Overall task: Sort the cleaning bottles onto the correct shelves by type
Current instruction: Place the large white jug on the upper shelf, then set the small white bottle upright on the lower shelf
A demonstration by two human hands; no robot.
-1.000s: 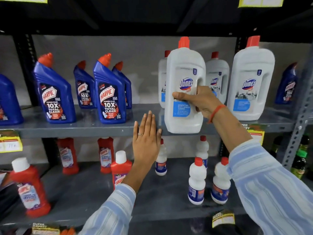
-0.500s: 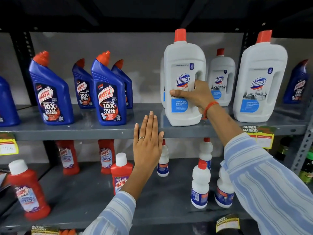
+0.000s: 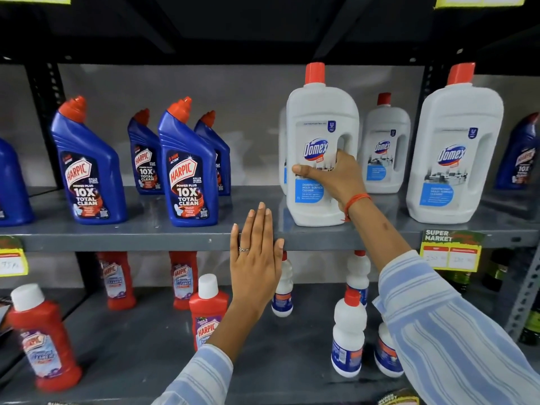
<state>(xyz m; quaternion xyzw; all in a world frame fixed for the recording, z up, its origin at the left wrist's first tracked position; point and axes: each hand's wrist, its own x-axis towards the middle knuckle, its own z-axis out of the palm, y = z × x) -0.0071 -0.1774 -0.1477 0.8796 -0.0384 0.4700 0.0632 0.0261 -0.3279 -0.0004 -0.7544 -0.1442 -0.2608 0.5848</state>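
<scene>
Bottle now down on shelf, right hand grip unchanged.

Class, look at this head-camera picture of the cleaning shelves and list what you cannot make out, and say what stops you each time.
1. White bottle directly behind the held Domex bottle: only a sliver shows; label hidden.
2. Small white bottle on the lower shelf: partly covered by the right sleeve.
3. Blue bottle at far left: cut off by the picture's edge.
4. Price tag figures: too faint and blurred to read.
5. Dark bottles at lower right: in shadow, labels unreadable.

Domex bottle now stands on shelf (was lifted).
</scene>
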